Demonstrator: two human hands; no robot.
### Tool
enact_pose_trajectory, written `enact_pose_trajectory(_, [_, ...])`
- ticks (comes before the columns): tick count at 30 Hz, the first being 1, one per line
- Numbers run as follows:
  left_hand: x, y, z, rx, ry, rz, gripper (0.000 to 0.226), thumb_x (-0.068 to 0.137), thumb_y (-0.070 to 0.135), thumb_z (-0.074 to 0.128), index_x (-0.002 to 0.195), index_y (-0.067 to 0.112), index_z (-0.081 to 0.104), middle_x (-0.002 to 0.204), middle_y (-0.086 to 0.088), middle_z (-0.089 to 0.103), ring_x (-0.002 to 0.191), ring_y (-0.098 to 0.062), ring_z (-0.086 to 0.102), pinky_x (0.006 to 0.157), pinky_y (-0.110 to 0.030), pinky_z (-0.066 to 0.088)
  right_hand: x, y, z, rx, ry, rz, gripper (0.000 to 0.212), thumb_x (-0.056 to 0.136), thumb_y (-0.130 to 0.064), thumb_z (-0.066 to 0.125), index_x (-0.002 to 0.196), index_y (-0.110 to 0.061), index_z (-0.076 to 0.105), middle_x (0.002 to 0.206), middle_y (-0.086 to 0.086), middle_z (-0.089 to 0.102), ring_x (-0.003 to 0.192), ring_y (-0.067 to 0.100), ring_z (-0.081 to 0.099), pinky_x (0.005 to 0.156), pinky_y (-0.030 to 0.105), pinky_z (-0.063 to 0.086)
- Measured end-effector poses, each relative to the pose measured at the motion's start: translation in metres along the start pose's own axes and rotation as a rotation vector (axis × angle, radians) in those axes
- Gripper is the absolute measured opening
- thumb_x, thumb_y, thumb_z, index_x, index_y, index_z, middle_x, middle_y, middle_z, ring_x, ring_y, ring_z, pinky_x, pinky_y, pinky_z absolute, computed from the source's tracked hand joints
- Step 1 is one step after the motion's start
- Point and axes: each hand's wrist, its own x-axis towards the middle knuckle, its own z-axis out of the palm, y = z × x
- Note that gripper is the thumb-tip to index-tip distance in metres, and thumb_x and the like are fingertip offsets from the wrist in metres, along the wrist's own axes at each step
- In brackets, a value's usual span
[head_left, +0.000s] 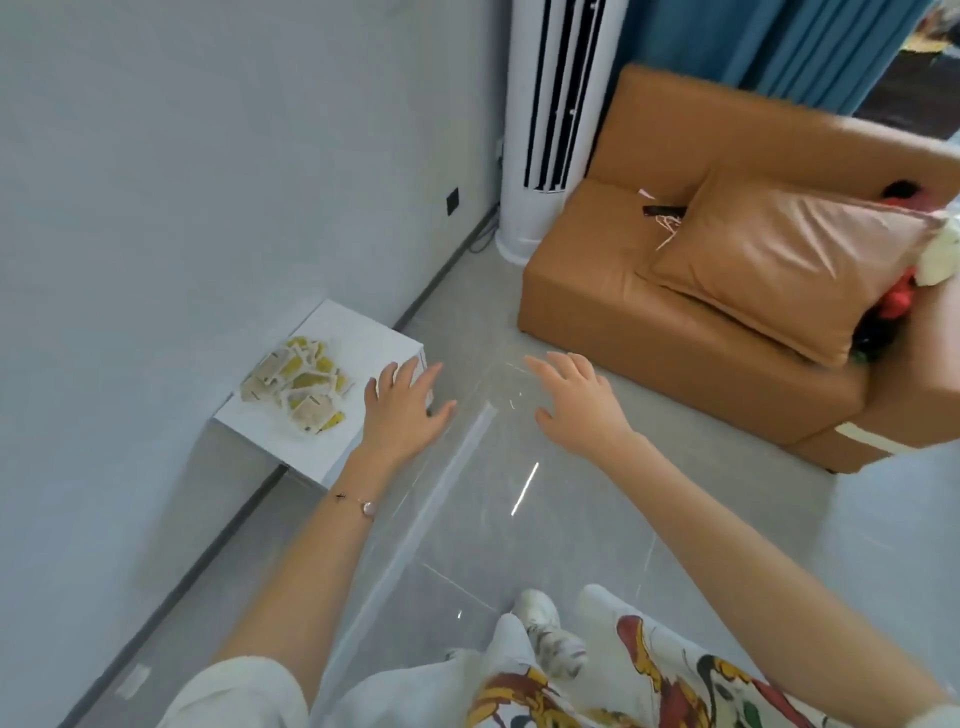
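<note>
Reaching: left hand (405, 405) at the box (358, 332) corner, fingers spread, empty.
Right hand (576, 400): wide open, likely for the other side.
Packets (298, 384): heaped loose on top.

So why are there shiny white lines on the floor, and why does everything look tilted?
Head view: the glossy grey floor tiles show bright glare streaks near the left hand and right hand; the wide lens tilts the tall white tower unit; the yellow and beige packets look blurred.
</note>
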Motion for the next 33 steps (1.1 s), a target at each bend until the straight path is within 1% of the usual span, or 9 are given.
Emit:
enact_pose_trajectory(8, [0.033,-0.047,-0.013,-0.035,0.039,-0.310,0.060,0.094,0.055,0.042,0.148,0.034,0.029,0.160,-0.001,0.017,0.146,-0.030,0.010,0.117,-0.050,0.010,0.133,-0.012,-0.013,-0.019,-0.147,-0.229,0.068,0.090,-0.027,0.052,0.150,-0.028,0.021,0.149,0.003,0.032,0.140,0.025,0.021,0.111,0.039,0.024])
enact_pose_trajectory(11, [0.049,-0.079,-0.011,-0.047,0.056,-0.418,0.060,0.094,0.057,0.041,0.148,0.035,0.029,0.159,0.000,0.019,0.146,-0.030,0.011,0.117,-0.049,0.009,0.189,-0.027,-0.005,-0.060,-0.192,-0.303,0.069,0.090,-0.030,0.052,0.151,-0.028,0.019,0.153,0.004,0.028,0.143,0.027,0.017,0.115,0.042,0.018])
enact_pose_trajectory(15, [0.077,-0.130,-0.006,-0.064,0.062,-0.532,0.060,0.094,0.055,0.041,0.149,0.034,0.028,0.159,0.001,0.020,0.146,-0.030,0.012,0.117,-0.049,0.010,0.260,-0.060,0.011,-0.125,-0.189,-0.411,0.069,0.090,-0.028,0.054,0.150,-0.028,0.020,0.156,0.003,0.023,0.146,0.028,0.009,0.118,0.045,0.007])
enact_pose_trajectory(17, [0.094,-0.156,-0.002,-0.081,0.052,-0.575,0.060,0.094,0.055,0.041,0.149,0.034,0.029,0.159,0.001,0.020,0.146,-0.030,0.012,0.117,-0.050,0.011,0.291,-0.081,0.022,-0.154,-0.187,-0.459,0.066,0.091,-0.027,0.051,0.150,-0.028,0.021,0.155,0.004,0.023,0.146,0.028,0.008,0.118,0.043,0.004])
enact_pose_trajectory(19, [0.110,-0.176,0.001,-0.092,0.011,-0.620,0.060,0.094,0.055,0.041,0.149,0.033,0.029,0.159,0.002,0.020,0.146,-0.030,0.012,0.117,-0.051,0.010,0.319,-0.101,0.031,-0.188,-0.207,-0.465,0.063,0.092,-0.026,0.050,0.149,-0.026,0.023,0.152,0.006,0.028,0.145,0.028,0.012,0.118,0.040,0.005])
enact_pose_trajectory(22, [0.131,-0.198,0.003,-0.112,-0.052,-0.672,0.061,0.095,0.056,0.039,0.150,0.034,0.026,0.160,0.002,0.018,0.147,-0.030,0.011,0.117,-0.051,0.010,0.364,-0.125,0.047,-0.228,-0.289,-0.443,0.062,0.092,-0.030,0.050,0.148,-0.025,0.023,0.150,0.009,0.031,0.142,0.031,0.018,0.117,0.040,0.012])
enact_pose_trajectory(27, [0.164,-0.238,0.004,-0.168,-0.080,-0.769,0.066,0.090,0.062,0.027,0.150,0.033,0.026,0.159,0.003,0.019,0.147,-0.028,0.012,0.117,-0.047,0.011,0.431,-0.163,0.074,-0.271,-0.399,-0.532,0.063,0.095,-0.035,0.047,0.150,-0.026,0.018,0.151,0.005,0.031,0.142,0.030,0.018,0.117,0.042,0.016])
enact_pose_trajectory(30, [0.184,-0.266,0.020,-0.280,-0.086,-0.858,0.060,0.095,0.057,0.036,0.149,0.034,0.026,0.159,0.003,0.020,0.147,-0.027,0.012,0.117,-0.046,0.009,0.467,-0.184,0.100,-0.272,-0.473,-0.561,0.064,0.096,-0.037,0.045,0.152,-0.027,0.014,0.156,0.003,0.024,0.144,0.028,0.016,0.118,0.041,0.017])
enact_pose_trajectory(33, [0.207,-0.298,0.061,-0.337,-0.062,-0.954,0.058,0.095,0.054,0.039,0.149,0.034,0.028,0.158,0.002,0.023,0.147,-0.026,0.013,0.117,-0.044,0.009,0.508,-0.201,0.151,-0.184,-0.528,-0.576,0.063,0.096,-0.037,0.047,0.151,-0.026,0.019,0.155,0.002,0.027,0.143,0.026,0.020,0.115,0.040,0.020])
